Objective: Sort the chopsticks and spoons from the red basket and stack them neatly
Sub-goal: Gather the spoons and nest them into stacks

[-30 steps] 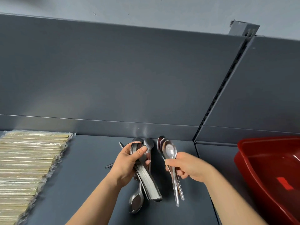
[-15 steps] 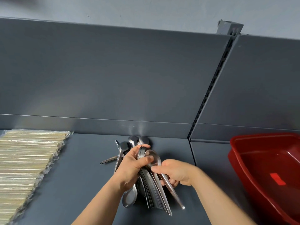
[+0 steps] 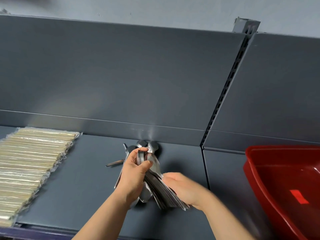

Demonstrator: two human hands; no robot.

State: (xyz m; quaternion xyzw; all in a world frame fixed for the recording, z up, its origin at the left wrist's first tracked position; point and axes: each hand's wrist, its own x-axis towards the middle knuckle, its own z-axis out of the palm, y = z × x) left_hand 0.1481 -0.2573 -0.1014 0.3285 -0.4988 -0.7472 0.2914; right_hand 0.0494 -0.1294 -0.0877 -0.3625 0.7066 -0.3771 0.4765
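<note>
- While the head view looks down on a dark grey shelf [image 3: 83,179], the left hand [image 3: 134,172] has its fingers clamped round the bowl end of a nested stack of metal spoons [image 3: 155,177], thumb pressed on the top bowl.
- At four o'clock from that hand, the right hand [image 3: 183,187] curls its fingers on the fanned handles, which splay toward five o'clock.
- Under the hands, a few loose spoons [image 3: 144,144] lie on the shelf, their bowls touching the back panel at twelve o'clock.
- Far off at nine o'clock, wrapped chopsticks [image 3: 29,167] lie in a tidy bed; the red basket [image 3: 256,174] sits at three o'clock, and its visible part looks empty.
- Stiff, smooth steel probably slides on itself, so the stack feels heavy and prone to fan out; gripping across bowls and handle ends together seems the safest hold.
- Wrapped chopsticks look light and slippery in film, best lifted as a bundle by the middle.
</note>
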